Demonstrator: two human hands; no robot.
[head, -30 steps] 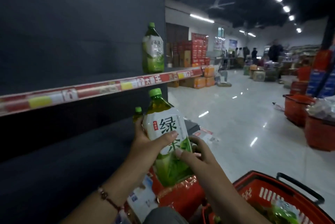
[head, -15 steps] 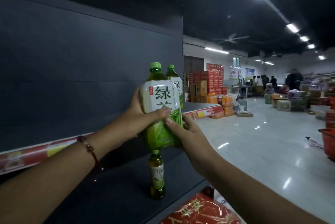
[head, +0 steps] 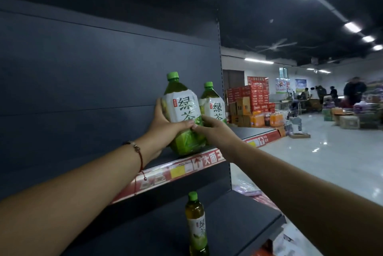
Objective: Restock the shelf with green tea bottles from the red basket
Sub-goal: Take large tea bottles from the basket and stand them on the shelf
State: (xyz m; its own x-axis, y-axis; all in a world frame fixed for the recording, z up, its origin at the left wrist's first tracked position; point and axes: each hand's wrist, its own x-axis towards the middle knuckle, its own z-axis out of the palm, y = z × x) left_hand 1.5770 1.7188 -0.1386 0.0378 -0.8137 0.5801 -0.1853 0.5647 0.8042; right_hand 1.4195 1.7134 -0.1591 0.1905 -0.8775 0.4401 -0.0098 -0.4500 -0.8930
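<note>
Head view: big green tea bottle (head: 182,114) is gripped by left hand (head: 165,127) and right hand (head: 215,131), probably best slid back snug beside shelved bottle (head: 213,106) before letting go

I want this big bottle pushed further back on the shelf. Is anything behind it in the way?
Nothing visible. The large green tea bottle, held by the left hand and right hand, sits at the upper shelf edge; the second large bottle stands beside it, to its right.
</note>
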